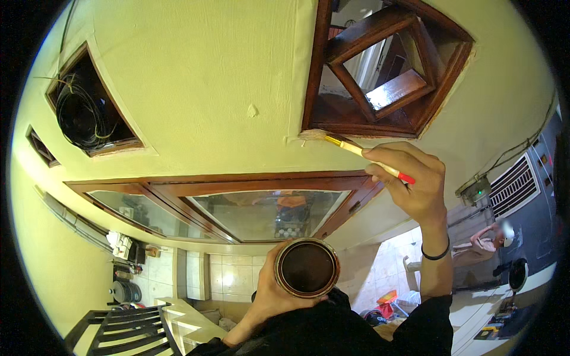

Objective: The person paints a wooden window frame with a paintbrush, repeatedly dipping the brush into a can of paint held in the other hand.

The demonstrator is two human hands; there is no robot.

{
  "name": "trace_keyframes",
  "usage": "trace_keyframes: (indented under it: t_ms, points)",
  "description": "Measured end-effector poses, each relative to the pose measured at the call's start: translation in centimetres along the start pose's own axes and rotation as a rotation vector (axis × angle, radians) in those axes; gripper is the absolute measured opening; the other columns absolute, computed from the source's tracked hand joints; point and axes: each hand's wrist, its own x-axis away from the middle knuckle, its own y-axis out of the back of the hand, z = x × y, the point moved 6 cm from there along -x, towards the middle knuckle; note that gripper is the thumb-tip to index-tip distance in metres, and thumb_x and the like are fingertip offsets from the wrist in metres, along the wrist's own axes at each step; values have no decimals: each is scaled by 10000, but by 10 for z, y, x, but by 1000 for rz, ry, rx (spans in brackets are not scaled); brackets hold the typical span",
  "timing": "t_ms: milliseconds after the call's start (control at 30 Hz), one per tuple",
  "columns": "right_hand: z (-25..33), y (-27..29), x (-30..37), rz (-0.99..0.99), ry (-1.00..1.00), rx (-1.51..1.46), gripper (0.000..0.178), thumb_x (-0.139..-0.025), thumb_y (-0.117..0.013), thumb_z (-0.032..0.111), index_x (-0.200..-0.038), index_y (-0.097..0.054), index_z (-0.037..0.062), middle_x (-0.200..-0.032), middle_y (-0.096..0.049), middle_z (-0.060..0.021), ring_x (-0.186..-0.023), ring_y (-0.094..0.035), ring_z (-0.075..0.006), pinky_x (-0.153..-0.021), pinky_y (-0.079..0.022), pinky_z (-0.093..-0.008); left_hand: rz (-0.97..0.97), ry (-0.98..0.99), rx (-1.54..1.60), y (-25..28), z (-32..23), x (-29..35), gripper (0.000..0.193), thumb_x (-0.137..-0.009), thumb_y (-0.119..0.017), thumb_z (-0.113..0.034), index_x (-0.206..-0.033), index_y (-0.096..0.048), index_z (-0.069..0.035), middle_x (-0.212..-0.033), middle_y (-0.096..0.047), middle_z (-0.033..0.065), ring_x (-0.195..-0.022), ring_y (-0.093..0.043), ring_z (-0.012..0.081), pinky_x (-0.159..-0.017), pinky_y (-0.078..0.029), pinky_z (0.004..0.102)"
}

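Note:
My right hand [412, 181] grips a thin paintbrush [356, 151] with a pale handle and red end; its bristles touch the lower left corner of a dark brown wooden vent frame [371, 65] set in the pale yellow wall. My left hand [270, 291] holds a round tin [307, 267] of dark brown varnish, seen from above, below the brush. A black band circles my right wrist.
Below the vent runs a brown wooden window frame [237, 184] with glass panes. A wall opening [89, 113] at left holds a coil of black cable. Far down are tiled floor, a dark chair back [127, 335], and a person in pink [484, 243] at right.

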Motion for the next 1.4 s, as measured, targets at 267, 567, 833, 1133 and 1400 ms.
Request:
trace_keyframes:
  t_ms: [267,567,833,1133,1400]
  points:
    - [50,-10,-9,139,251,375,305,-869,-809,145,-1147,-737,43,-960,-665,-55,-692,-695,-200,-596,-558,-328,-13,4,3,2,0,-1,1223,-563,-1075,-277,-1512,-371,38,-1440,-584,203,-1353,-595,306,-1173,-466,459]
    - [72,-2,-17,241,205,427,333,-790,-888,107,-1089,-768,23,-942,-707,-74,-693,-705,-224,-572,-555,-345,-17,-14,61,1,3,2,1225,-562,-1073,-293,-1509,-372,39,-1438,-591,203,-1346,-601,311,-1173,-466,465]
    - [64,-5,-14,141,237,270,328,-783,-890,95,-1082,-775,21,-965,-748,-91,-746,-729,-233,-585,-544,-333,-25,-17,48,4,-5,2,1220,-565,-1071,-307,-1504,-377,44,-1423,-609,205,-1320,-625,312,-1157,-481,465]
    - [62,16,-4,75,217,338,357,-806,-879,133,-1132,-756,50,-981,-706,-62,-714,-702,-211,-606,-571,-341,-18,39,126,5,4,2,1212,-558,-1077,-295,-1497,-391,47,-1412,-608,198,-1323,-619,300,-1153,-485,444]
    - [44,-8,4,99,219,279,349,-854,-819,152,-1180,-735,58,-985,-677,-46,-683,-697,-205,-605,-570,-327,15,3,-19,7,-9,-4,1217,-555,-1078,-277,-1501,-382,44,-1416,-601,202,-1328,-616,301,-1157,-485,448]
